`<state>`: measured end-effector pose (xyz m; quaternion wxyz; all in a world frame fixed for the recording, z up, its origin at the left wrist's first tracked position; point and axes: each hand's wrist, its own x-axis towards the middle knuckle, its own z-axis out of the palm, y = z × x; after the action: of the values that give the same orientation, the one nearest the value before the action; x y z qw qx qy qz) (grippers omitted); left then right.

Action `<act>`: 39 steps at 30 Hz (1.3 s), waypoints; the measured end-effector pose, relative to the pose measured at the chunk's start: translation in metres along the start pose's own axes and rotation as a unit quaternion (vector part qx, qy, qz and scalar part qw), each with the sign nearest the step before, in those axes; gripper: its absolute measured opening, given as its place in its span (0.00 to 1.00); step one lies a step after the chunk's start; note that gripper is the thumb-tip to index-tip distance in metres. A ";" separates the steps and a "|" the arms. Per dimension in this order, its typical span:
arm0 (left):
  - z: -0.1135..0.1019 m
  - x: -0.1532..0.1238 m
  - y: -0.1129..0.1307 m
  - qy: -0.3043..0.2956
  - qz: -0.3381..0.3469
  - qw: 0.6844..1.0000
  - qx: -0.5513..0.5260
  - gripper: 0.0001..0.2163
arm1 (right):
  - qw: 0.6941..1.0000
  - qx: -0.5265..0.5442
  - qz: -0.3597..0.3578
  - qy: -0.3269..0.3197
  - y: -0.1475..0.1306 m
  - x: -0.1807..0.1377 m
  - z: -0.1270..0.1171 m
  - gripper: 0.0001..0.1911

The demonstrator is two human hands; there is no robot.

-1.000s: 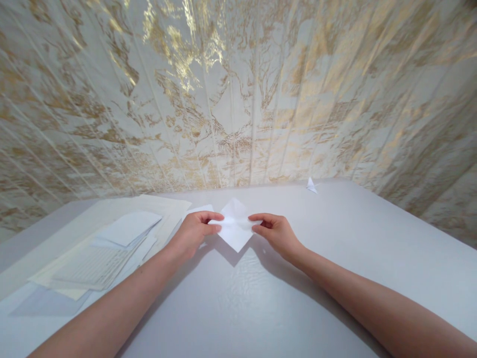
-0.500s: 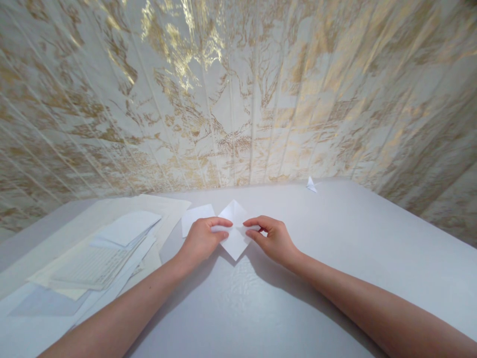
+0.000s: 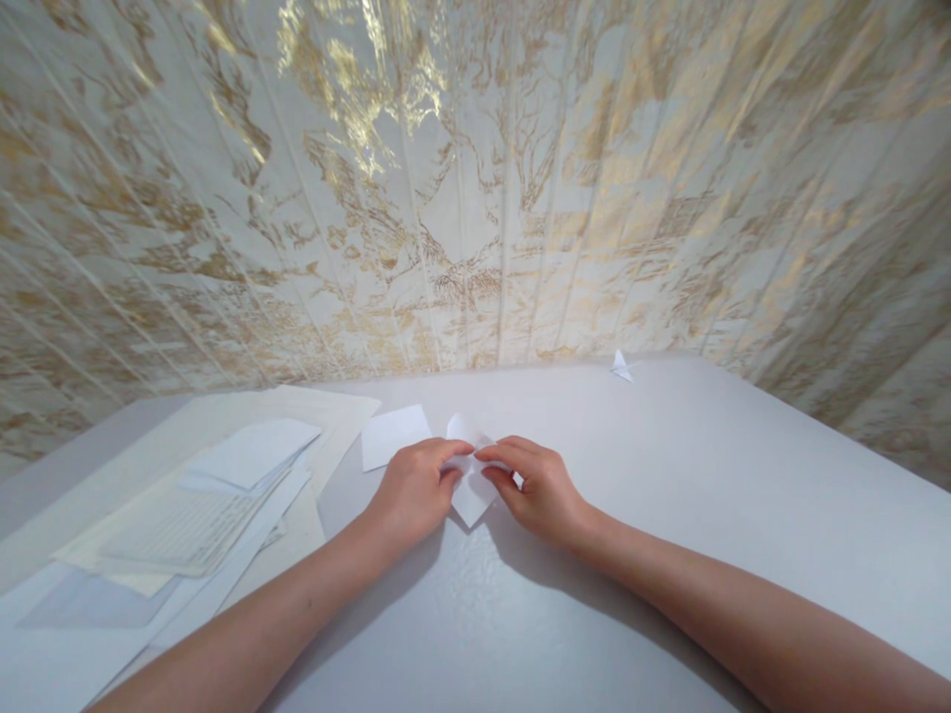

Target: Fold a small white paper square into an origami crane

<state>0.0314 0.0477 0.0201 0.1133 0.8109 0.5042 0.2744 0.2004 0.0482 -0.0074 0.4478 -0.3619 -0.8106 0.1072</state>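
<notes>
A small white folded paper point(image 3: 471, 495) rests on the white table point(image 3: 669, 475) in front of me. My left hand point(image 3: 413, 489) pinches its left side and my right hand point(image 3: 536, 485) pinches its right side. The fingertips of both hands meet over the paper's middle, so only its top and bottom corners show. Just left of my left hand lies a separate white paper square point(image 3: 392, 435), flat on the table and untouched.
A loose pile of white and cream sheets point(image 3: 193, 505) covers the table's left part. A tiny folded white paper figure point(image 3: 621, 366) stands at the far edge by the gold-patterned wall point(image 3: 475, 178).
Both hands have drawn together over the folded paper, pushing its sides inward. The paper looks narrower now, and the white square beside it has come fully into sight.
</notes>
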 end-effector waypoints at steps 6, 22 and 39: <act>0.003 -0.001 0.001 0.014 0.019 1.000 0.008 0.15 | 1.000 0.003 0.012 0.009 -0.001 0.002 -0.001 0.10; -0.004 -0.002 0.009 0.001 0.002 1.000 0.018 0.15 | 1.000 -0.016 0.018 0.010 -0.007 0.004 -0.001 0.11; -0.002 0.005 -0.002 -0.128 -0.143 0.932 -0.306 0.21 | 0.980 0.081 0.175 -0.049 -0.012 0.010 -0.004 0.10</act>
<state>0.0308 0.0531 0.0223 0.4575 0.6842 0.4881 0.2903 0.1943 0.0460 0.0075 0.4093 -0.4552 -0.7443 0.2668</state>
